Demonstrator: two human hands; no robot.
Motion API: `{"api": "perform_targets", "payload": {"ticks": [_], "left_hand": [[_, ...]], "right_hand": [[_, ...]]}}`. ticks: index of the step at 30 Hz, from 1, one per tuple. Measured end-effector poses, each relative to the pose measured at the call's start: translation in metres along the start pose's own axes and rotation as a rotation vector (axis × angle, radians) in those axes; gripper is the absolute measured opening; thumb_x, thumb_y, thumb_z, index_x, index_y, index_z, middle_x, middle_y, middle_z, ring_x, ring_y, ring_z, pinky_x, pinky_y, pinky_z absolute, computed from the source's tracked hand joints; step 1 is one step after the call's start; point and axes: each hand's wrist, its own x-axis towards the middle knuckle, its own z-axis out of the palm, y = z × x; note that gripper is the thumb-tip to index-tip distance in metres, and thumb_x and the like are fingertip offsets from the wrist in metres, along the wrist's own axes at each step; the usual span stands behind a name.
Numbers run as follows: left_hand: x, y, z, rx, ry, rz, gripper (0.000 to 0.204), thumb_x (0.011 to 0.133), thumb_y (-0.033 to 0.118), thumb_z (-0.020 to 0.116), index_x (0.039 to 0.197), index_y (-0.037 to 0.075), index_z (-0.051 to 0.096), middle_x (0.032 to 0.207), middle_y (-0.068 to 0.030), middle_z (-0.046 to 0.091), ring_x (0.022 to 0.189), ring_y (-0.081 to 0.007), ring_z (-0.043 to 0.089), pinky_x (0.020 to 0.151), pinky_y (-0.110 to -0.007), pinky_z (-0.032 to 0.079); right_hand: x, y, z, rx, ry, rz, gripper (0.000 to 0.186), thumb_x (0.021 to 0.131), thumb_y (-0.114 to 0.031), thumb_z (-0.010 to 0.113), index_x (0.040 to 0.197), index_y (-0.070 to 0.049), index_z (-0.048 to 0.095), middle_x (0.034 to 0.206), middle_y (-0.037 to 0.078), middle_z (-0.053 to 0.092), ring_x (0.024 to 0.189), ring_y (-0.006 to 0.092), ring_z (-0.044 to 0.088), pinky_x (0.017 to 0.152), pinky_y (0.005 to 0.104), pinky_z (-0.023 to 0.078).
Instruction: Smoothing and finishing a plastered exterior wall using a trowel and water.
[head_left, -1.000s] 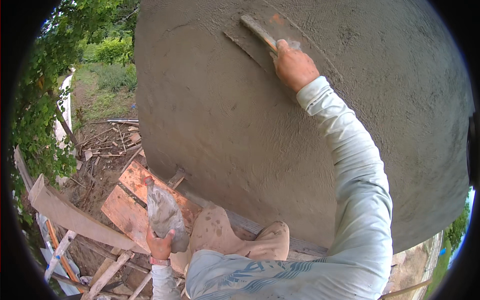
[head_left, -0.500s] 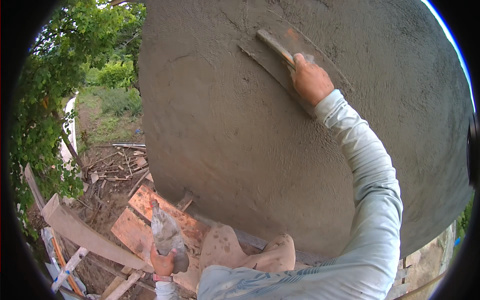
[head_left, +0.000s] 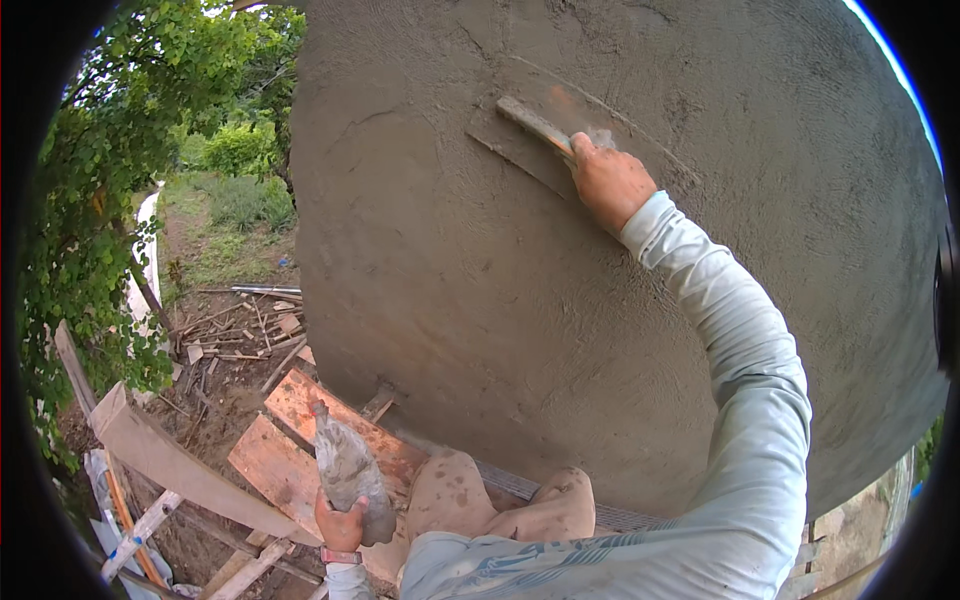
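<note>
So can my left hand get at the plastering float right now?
Probably not: your left hand is wrapped around a smeared plastic bottle low down, while the plastering float lies higher, against the wall, its handle in your right hand's grip.

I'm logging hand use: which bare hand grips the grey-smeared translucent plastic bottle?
The left hand, lower left, around the bottle; the right hand holds a long, cement-smeared float against the grey wall.
</note>
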Motion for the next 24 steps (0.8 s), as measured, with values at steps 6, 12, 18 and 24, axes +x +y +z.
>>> {"api": "perform_targets", "payload": {"ticks": [6, 12, 18, 24], "left_hand": [[0.012, 0.009, 0.004, -0.072, -0.057, 0.006, 0.048, 0.066, 0.001, 0.07, 0.111, -0.001, 0.054, 0.103, -0.0114, 0.061, 0.093, -0.0219, 0.058, 0.085, -0.034, 0.045], [0.004, -0.009, -0.001, -0.013, -0.035, -0.004, 0.054, 0.064, 0.0, 0.07, 0.116, -0.002, 0.052, 0.108, -0.0118, 0.059, 0.099, -0.0229, 0.057, 0.089, -0.034, 0.043], [0.011, -0.006, -0.013, 0.155, -0.041, 0.034, 0.056, 0.064, 0.001, 0.07, 0.117, -0.003, 0.051, 0.108, -0.0134, 0.058, 0.099, -0.0249, 0.056, 0.089, -0.035, 0.043], [0.016, 0.013, 0.0, 0.011, -0.026, -0.008, 0.054, 0.067, 0.002, 0.07, 0.117, -0.004, 0.05, 0.109, -0.0139, 0.058, 0.099, -0.0238, 0.056, 0.089, -0.035, 0.043]], "right_hand": [[0.008, -0.041, 0.046, 0.126, -0.123, -0.024, 0.026, 0.094, -0.016, 0.031, 0.101, 0.003, 0.048, 0.096, 0.026, 0.063, 0.089, 0.0424, 0.062, 0.076, 0.0496, 0.05], [-0.109, 0.028, 0.054, -0.043, -0.261, 0.036, 0.017, 0.093, -0.014, 0.036, 0.1, -0.002, 0.046, 0.09, 0.025, 0.063, 0.078, 0.0403, 0.065, 0.068, 0.0492, 0.053], [-0.051, 0.098, -0.031, -0.029, 0.309, 0.27, 0.019, 0.087, -0.013, 0.051, 0.101, 0.0, 0.047, 0.078, 0.023, 0.063, 0.075, 0.0388, 0.064, 0.065, 0.0461, 0.051], [-0.024, 0.053, -0.006, 0.054, 0.178, 0.216, 0.018, 0.089, -0.014, 0.05, 0.1, -0.001, 0.046, 0.074, 0.024, 0.062, 0.073, 0.0407, 0.063, 0.065, 0.0468, 0.05]]}}
